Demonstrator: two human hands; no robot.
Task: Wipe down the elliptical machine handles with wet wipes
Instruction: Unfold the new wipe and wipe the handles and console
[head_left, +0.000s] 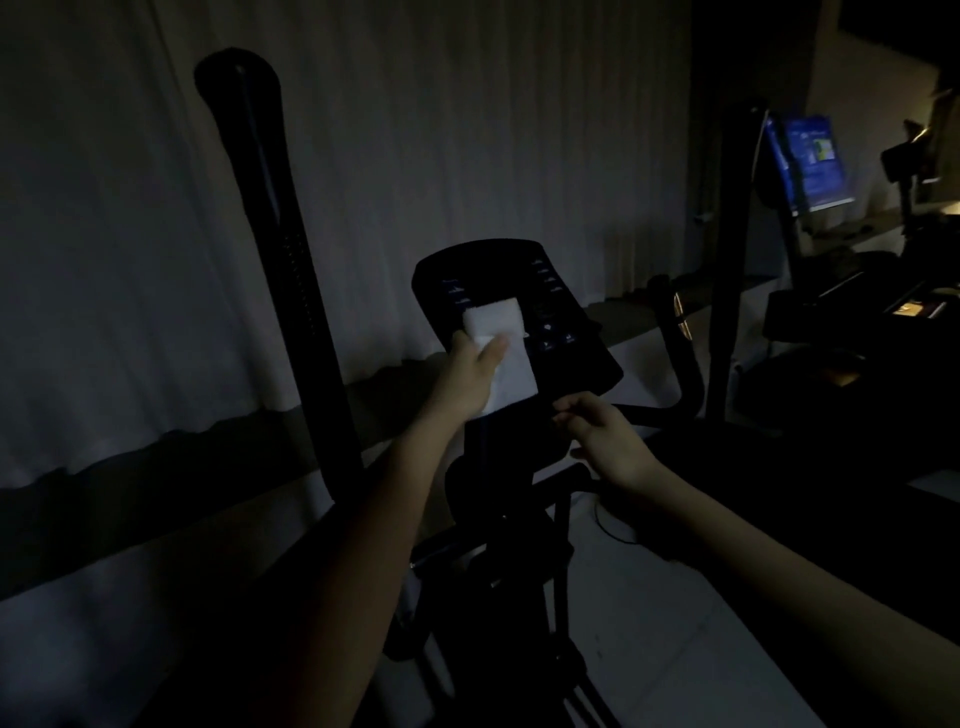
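Observation:
The room is very dark. A black elliptical machine stands in front of me, its console (561, 312) tilted toward me in the middle. A white wet wipe (501, 338) lies over the console's screen, and my left hand (470, 376) holds it at its left edge with the thumb on top. My right hand (605, 439) hovers just below the console's lower edge with its fingers curled; I cannot tell whether they touch anything. The tall left handle (283, 244) rises at the left. The right handle (735, 249) stands at the right. A short curved grip (678, 332) sits between console and right handle.
Pale curtains (415, 130) hang behind the machine. A lit blue screen (813, 158) glows at the far right above a desk with dark objects. The elliptical's dark frame (514, 561) runs down between my arms over a light floor (675, 623).

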